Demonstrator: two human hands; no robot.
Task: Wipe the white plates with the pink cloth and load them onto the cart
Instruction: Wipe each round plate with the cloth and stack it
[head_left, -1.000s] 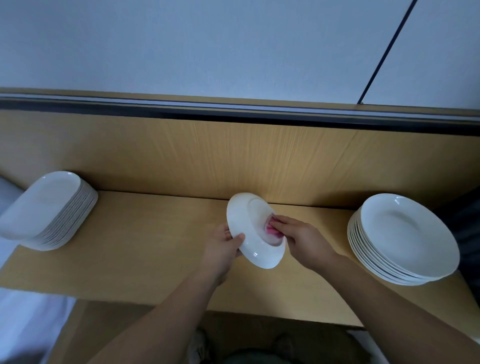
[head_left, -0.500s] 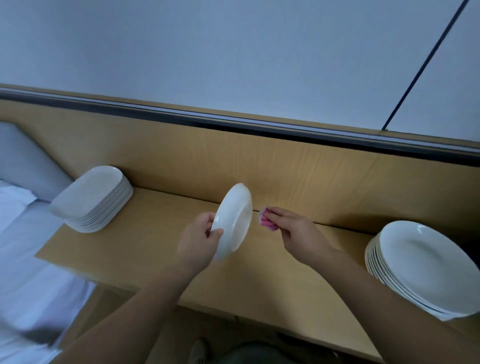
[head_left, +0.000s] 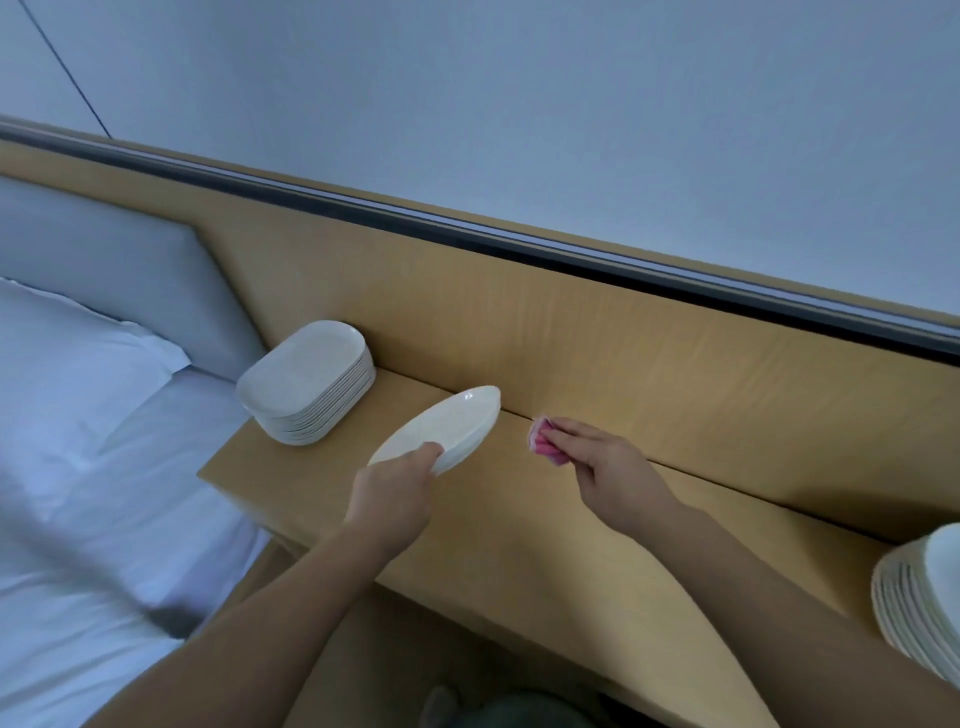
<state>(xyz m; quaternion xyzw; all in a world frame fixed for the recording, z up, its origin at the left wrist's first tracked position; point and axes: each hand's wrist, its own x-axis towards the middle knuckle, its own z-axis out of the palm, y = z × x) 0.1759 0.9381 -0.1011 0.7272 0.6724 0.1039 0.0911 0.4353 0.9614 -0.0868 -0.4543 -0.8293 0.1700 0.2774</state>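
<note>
My left hand (head_left: 395, 486) grips the near rim of a white plate (head_left: 441, 427), held almost flat above the wooden shelf (head_left: 519, 525) and reaching toward the left stack. My right hand (head_left: 605, 470) holds the small folded pink cloth (head_left: 545, 442) under its fingers, to the right of the plate and apart from it. A stack of several white rounded-rectangular plates (head_left: 309, 384) stands at the shelf's left end. A stack of round white plates (head_left: 919, 608) sits at the right edge of view, partly cut off.
A wooden back panel (head_left: 623, 338) rises behind the shelf with a dark rail on top. A bed with white sheets (head_left: 78, 493), a pillow and a grey headboard lies to the left, below the shelf. No cart is in view.
The plate has tipped from upright to nearly flat and moved left toward the left stack. The cloth came off the plate and sits apart in my right hand. My view swung left.
</note>
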